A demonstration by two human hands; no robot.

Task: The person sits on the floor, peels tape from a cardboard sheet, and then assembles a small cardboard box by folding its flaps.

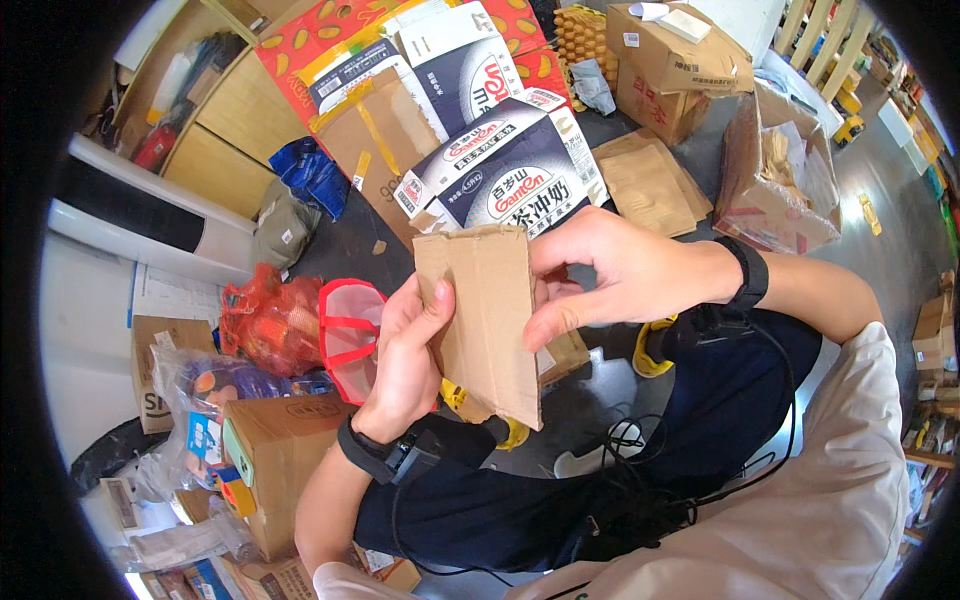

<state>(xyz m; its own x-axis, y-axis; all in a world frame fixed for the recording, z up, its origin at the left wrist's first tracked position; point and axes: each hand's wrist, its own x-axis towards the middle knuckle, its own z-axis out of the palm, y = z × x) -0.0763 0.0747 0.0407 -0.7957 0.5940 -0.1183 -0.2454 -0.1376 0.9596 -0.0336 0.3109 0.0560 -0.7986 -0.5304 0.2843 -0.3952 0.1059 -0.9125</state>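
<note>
Both hands, left (400, 365) and right (610, 275), grip torn brown cardboard piece (485, 320); dark-blue-and-white carton (500, 165) behind.

Dark floor (590, 400): flattened cartons (650, 180), red net bag (270, 320), open boxes (670, 70).

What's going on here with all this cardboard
A seated person holds a torn piece of brown cardboard up in both hands: the left hand clasps its left edge, the right hand pinches its right side. Flattened boxes and a red mesh bag lie on the floor around them.
</note>
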